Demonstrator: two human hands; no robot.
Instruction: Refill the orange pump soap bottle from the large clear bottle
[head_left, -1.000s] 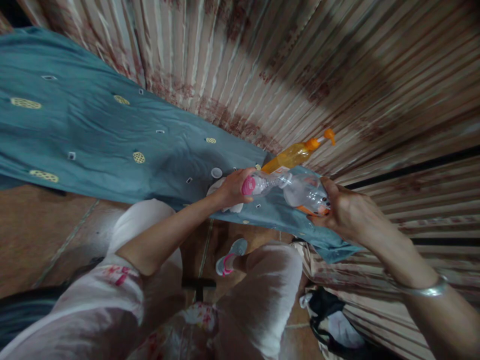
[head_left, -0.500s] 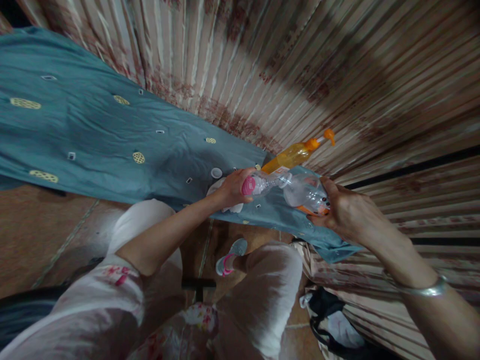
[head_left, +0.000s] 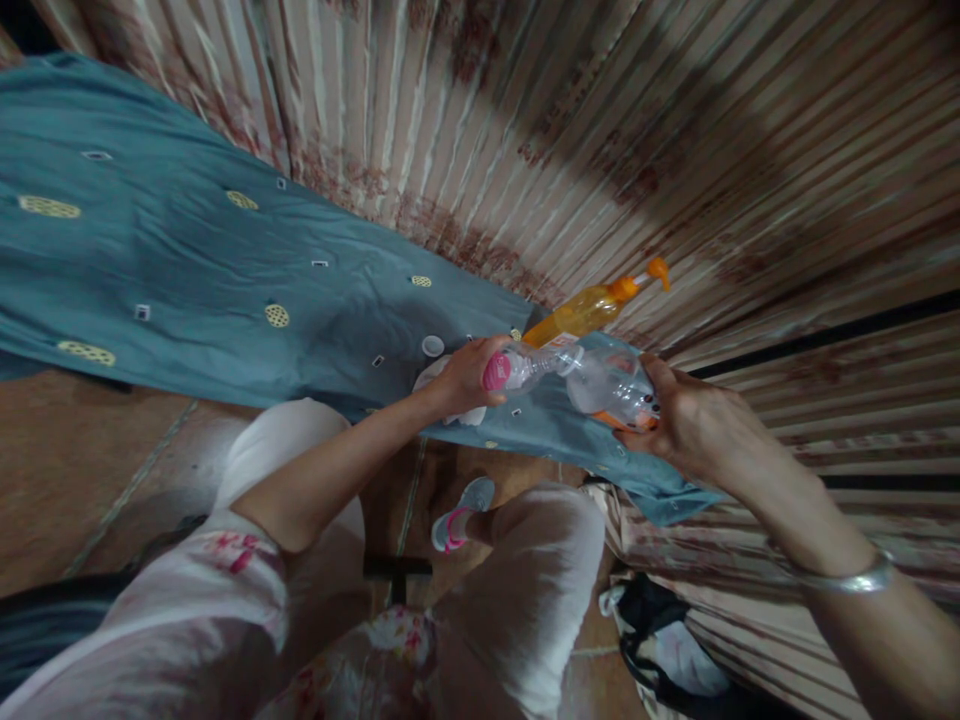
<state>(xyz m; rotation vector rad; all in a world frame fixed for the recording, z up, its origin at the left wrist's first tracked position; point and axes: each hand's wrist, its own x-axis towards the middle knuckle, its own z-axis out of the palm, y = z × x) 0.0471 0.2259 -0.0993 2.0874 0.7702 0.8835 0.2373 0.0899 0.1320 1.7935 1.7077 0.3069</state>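
My left hand [head_left: 471, 378] is closed around a small clear plastic bottle [head_left: 529, 368] with a pink round patch at its near end. My right hand [head_left: 686, 412] grips the far end of a larger clear bottle [head_left: 611, 380], which has an orange patch and dark dots by my fingers. Both bottles lie roughly sideways, neck to neck; they look to be touching, but whether the mouths are joined I cannot tell. Just behind them stands a pump bottle [head_left: 581, 312] of yellow-orange liquid with an orange pump head. Beside my left hand sits a small white round cap [head_left: 433, 346].
A teal cloth with pineapple prints [head_left: 187, 250] covers the long table. Something white and crumpled [head_left: 469, 416] lies partly under my left hand. Pleated curtains [head_left: 465, 130] hang behind and at right. A black and white bag-like item [head_left: 675, 640] is on the floor at lower right.
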